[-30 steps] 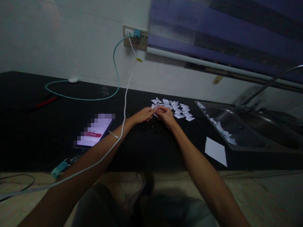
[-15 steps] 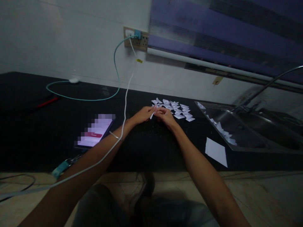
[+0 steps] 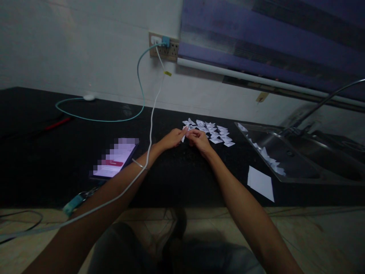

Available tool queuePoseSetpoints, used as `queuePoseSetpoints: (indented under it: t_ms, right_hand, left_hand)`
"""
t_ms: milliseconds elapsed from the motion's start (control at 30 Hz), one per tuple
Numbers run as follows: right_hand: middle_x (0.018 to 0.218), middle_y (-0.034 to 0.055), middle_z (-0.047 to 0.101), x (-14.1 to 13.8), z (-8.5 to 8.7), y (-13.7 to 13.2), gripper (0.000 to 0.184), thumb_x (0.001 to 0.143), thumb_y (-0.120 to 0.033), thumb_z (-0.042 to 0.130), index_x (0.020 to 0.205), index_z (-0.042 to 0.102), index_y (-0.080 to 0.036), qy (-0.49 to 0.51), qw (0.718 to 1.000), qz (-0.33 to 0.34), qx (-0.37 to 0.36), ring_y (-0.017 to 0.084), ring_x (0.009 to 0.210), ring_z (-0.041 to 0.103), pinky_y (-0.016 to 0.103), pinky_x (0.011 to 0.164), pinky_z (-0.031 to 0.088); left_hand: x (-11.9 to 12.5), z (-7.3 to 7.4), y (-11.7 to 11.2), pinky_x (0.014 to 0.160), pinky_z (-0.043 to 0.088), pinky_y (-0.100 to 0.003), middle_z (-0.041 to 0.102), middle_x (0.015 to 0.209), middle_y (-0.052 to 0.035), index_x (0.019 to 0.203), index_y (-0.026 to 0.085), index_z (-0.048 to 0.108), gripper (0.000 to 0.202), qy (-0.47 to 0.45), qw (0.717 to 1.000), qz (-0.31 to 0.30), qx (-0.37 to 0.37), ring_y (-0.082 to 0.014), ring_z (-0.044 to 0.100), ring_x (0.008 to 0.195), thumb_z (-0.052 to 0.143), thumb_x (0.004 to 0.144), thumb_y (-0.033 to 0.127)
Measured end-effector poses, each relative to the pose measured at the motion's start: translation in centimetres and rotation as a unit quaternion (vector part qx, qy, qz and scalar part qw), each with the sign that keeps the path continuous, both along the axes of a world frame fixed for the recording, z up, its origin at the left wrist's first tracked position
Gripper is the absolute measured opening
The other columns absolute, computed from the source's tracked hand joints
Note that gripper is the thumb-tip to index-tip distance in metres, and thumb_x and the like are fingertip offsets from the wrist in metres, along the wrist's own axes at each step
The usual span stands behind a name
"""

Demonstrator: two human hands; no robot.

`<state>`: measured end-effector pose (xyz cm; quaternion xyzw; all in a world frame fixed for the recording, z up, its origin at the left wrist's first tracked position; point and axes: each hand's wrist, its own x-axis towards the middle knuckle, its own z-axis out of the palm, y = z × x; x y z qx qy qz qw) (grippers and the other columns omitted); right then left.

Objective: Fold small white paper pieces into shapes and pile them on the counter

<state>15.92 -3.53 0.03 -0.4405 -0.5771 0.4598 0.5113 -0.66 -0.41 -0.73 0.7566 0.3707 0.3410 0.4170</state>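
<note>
Between my two hands is a small folded piece of white paper (image 3: 183,139), mostly covered by the fingers. My left hand (image 3: 173,138) pinches it from the left, thumb pointing right. My right hand (image 3: 199,140) is curled with its fingertips closed on the paper's right side. Just beyond the hands, several folded white paper pieces (image 3: 216,140) with pointed ends lie clustered on the black counter (image 3: 176,179). A small stack of flat white paper (image 3: 261,183) rests to the right of my right forearm.
A lit phone (image 3: 115,161) lies left, near a teal-tagged key ring (image 3: 74,203). A white cable (image 3: 151,125) hangs from the wall socket (image 3: 168,49) across my left forearm. At right is a steel sink (image 3: 302,156), with more folded paper (image 3: 268,158) along its left edge.
The paper between my fingers has turned slightly, and its visible lower end looks shorter and wider. Both hands stay in nearly the same place.
</note>
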Motion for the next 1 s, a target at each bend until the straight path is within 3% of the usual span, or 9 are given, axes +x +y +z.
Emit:
queuePoseSetpoints:
  t_ms: [233, 367, 467, 600, 767, 1000]
  right_hand:
    - [0.052, -0.0069, 0.045, 0.12, -0.07, 0.32, 0.020, 0.065, -0.038, 0.077, 0.072, 0.066, -0.022, 0.037, 0.999, -0.023, -0.019, 0.010, 0.049, 0.037, 0.024, 0.047, 0.031]
    - [0.052, -0.0078, 0.044, -0.07, -0.07, 0.18, 0.024, 0.064, -0.040, 0.078, 0.073, 0.065, -0.022, 0.039, 0.999, -0.007, -0.021, 0.009, 0.049, 0.036, 0.024, 0.047, 0.031]
    - [0.051, -0.0082, 0.043, -0.04, -0.05, 0.15, 0.021, 0.064, -0.037, 0.076, 0.071, 0.064, -0.022, 0.051, 0.998, 0.001, -0.020, 0.009, 0.048, 0.036, 0.023, 0.047, 0.031]
    - [0.048, -0.0086, 0.042, 0.27, 0.00, 0.22, 0.016, 0.064, -0.032, 0.073, 0.067, 0.061, -0.022, 0.074, 0.996, 0.035, -0.028, 0.008, 0.046, 0.037, 0.022, 0.046, 0.030]
    - [0.048, -0.0065, 0.048, 0.33, -0.11, 0.19, 0.013, 0.066, -0.030, 0.070, 0.065, 0.062, -0.020, 0.032, 0.995, 0.085, -0.037, 0.009, 0.046, 0.041, 0.023, 0.046, 0.033]
    - [0.052, -0.0065, 0.050, 0.12, -0.80, 0.53, 0.011, 0.068, -0.030, 0.069, 0.070, 0.064, -0.021, -0.028, 0.999, 0.024, 0.001, 0.009, 0.046, 0.041, 0.024, 0.045, 0.034]
  left_hand:
    - [0.19, 0.16, -0.22, 0.044, 0.032, -0.020, 0.044, 0.050, 0.0051, 0.072, 0.019, 0.052, 0.048, -0.018, 0.999, -0.017, 0.028, -0.0091, 0.044, 0.043, 0.043, 0.102, 0.055]
    - [0.10, -0.18, -0.01, 0.043, 0.032, -0.021, 0.041, 0.051, 0.0055, 0.067, 0.020, 0.046, 0.052, -0.031, 0.998, -0.016, 0.044, -0.0087, 0.043, 0.043, 0.040, 0.101, 0.060]
    - [0.00, -0.16, -0.02, 0.041, 0.031, -0.021, 0.040, 0.049, 0.0054, 0.068, 0.020, 0.048, 0.056, -0.029, 0.999, -0.037, 0.008, -0.0085, 0.041, 0.040, 0.039, 0.101, 0.065]
    - [-0.06, 0.21, -0.18, 0.040, 0.031, -0.020, 0.039, 0.048, 0.0065, 0.072, 0.019, 0.052, 0.054, -0.059, 0.996, -0.052, -0.045, -0.0072, 0.037, 0.037, 0.041, 0.102, 0.063]
    - [-0.33, 0.47, -0.09, 0.039, 0.030, -0.018, 0.048, 0.053, 0.0047, 0.075, 0.018, 0.054, 0.046, -0.088, 0.994, -0.060, -0.005, -0.0067, 0.042, 0.039, 0.050, 0.100, 0.056]
    - [-0.07, -0.15, 0.28, 0.041, 0.029, -0.019, 0.044, 0.053, 0.0068, 0.079, 0.020, 0.049, 0.035, -0.071, 0.997, -0.012, 0.035, -0.0070, 0.041, 0.040, 0.046, 0.103, 0.045]
